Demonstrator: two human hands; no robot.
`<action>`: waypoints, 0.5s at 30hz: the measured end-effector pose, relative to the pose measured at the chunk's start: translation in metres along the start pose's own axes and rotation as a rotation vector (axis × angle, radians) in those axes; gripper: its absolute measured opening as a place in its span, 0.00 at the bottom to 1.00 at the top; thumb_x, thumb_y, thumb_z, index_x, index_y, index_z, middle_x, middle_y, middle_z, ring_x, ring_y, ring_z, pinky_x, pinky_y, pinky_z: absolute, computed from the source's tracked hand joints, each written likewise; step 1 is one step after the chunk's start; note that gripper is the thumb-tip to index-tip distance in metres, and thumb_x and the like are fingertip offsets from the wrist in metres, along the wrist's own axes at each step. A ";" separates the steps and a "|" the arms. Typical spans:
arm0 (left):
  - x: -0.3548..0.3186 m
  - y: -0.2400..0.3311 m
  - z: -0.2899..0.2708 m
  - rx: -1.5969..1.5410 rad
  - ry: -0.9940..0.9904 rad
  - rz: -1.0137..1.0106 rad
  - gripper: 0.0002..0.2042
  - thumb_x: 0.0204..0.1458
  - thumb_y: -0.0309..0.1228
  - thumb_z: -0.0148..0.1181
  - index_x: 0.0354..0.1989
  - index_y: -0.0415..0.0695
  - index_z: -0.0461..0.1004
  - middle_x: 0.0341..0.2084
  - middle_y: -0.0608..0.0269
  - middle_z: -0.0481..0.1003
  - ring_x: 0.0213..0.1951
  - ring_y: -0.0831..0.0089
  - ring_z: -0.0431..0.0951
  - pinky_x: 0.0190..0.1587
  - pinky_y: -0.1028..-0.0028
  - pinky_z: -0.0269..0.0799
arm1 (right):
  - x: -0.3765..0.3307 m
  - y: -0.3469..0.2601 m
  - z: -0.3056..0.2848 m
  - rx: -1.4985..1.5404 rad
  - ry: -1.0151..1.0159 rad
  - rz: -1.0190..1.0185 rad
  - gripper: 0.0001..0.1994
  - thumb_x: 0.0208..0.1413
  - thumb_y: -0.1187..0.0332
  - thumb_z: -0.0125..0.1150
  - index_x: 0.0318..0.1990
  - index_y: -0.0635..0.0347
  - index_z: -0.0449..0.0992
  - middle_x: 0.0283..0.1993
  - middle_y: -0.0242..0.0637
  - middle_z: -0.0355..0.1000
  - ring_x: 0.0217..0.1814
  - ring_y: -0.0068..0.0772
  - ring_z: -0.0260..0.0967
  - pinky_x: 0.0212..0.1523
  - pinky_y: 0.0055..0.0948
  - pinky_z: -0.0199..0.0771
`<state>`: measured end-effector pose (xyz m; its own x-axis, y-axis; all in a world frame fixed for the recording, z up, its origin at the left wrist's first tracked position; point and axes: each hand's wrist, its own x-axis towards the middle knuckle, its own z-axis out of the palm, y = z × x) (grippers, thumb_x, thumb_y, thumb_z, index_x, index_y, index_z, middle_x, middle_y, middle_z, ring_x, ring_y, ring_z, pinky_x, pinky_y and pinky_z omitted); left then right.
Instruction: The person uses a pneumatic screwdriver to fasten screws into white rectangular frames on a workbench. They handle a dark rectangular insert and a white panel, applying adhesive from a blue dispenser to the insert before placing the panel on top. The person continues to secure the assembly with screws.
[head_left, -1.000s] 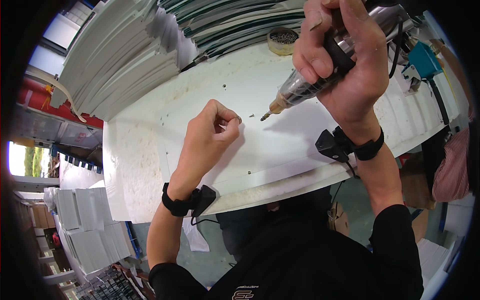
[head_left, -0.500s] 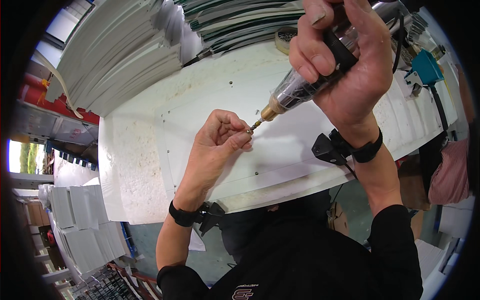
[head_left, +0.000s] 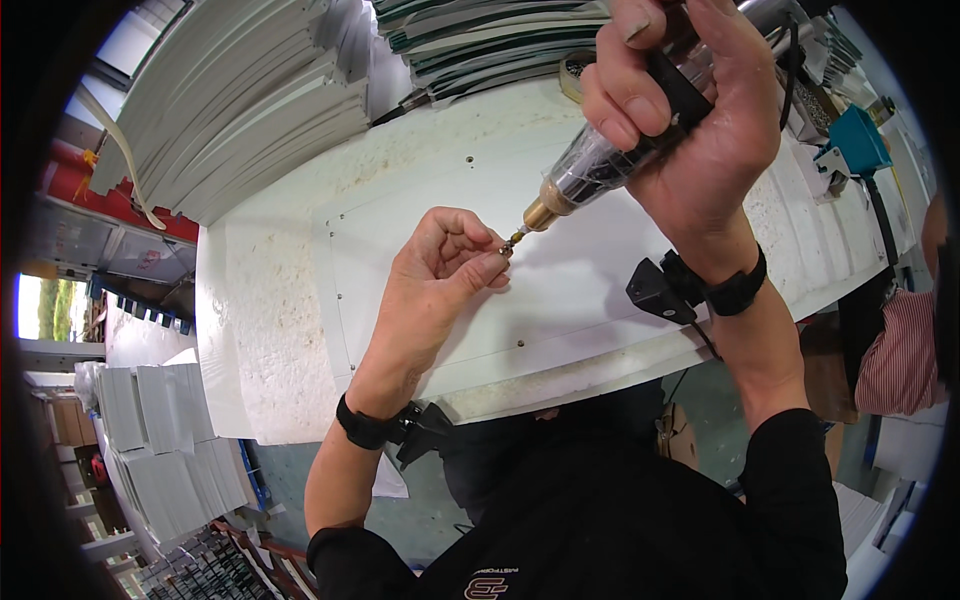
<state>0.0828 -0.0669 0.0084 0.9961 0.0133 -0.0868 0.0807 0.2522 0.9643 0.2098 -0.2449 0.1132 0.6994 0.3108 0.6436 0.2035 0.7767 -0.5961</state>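
My right hand (head_left: pixel 700 130) is wrapped round a power screwdriver (head_left: pixel 585 165) with a clear taped body and a brass-coloured nose. Its bit points down and left to the fingertips of my left hand (head_left: pixel 450 258). Thumb and forefinger there pinch a small metal screw (head_left: pixel 506 250) at the tip of the bit. Both hands are above a flat white panel (head_left: pixel 430 355) lying on the worktable. Small screws or holes dot the panel, among them one dark screw head (head_left: pixel 520 343) near the front edge and another (head_left: pixel 469 159) towards the back.
Tall stacks of white sheets (head_left: pixel 250 110) stand at the back left, beside green-edged strips (head_left: pixel 480 45). A round tub of small parts (head_left: pixel 572 78) sits behind the screwdriver. At the right is a teal tool (head_left: pixel 858 142). The table's front edge (head_left: pixel 580 385) runs close to my body.
The view has shifted slightly. The screwdriver bit and the pinched screw stay together, and the hold of both hands looks the same.
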 end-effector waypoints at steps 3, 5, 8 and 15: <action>0.012 0.013 -0.006 0.351 0.075 0.125 0.09 0.60 0.21 0.63 0.45 0.42 0.71 0.39 0.65 0.77 0.42 0.78 0.78 0.48 0.76 0.77 | 0.007 -0.009 0.027 0.027 0.180 0.201 0.17 0.71 0.54 0.51 0.33 0.56 0.65 0.26 0.29 0.63 0.15 0.17 0.60 0.17 0.21 0.64; 0.028 0.015 -0.015 0.538 0.101 0.200 0.08 0.59 0.21 0.62 0.44 0.41 0.72 0.39 0.65 0.78 0.42 0.78 0.78 0.47 0.75 0.76 | 0.016 0.006 0.027 -0.093 0.083 0.157 0.16 0.70 0.56 0.55 0.32 0.56 0.67 0.23 0.28 0.64 0.16 0.16 0.61 0.17 0.21 0.64; 0.052 0.025 -0.023 0.718 0.107 0.242 0.07 0.60 0.21 0.59 0.45 0.41 0.73 0.39 0.64 0.80 0.45 0.77 0.79 0.47 0.73 0.74 | 0.033 0.035 0.021 -0.216 -0.053 0.048 0.13 0.68 0.60 0.60 0.32 0.56 0.71 0.21 0.26 0.65 0.16 0.15 0.62 0.17 0.21 0.64; 0.079 0.019 -0.038 0.797 0.077 0.150 0.11 0.61 0.22 0.54 0.51 0.39 0.73 0.47 0.59 0.81 0.51 0.75 0.78 0.55 0.74 0.71 | 0.050 0.081 0.006 -0.352 -0.183 0.135 0.13 0.67 0.63 0.62 0.28 0.52 0.75 0.17 0.20 0.65 0.16 0.12 0.61 0.17 0.20 0.60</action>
<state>0.1620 -0.0239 0.0102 0.9955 0.0660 0.0681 -0.0238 -0.5212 0.8531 0.2572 -0.1632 0.1003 0.6090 0.5140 0.6041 0.3620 0.4976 -0.7883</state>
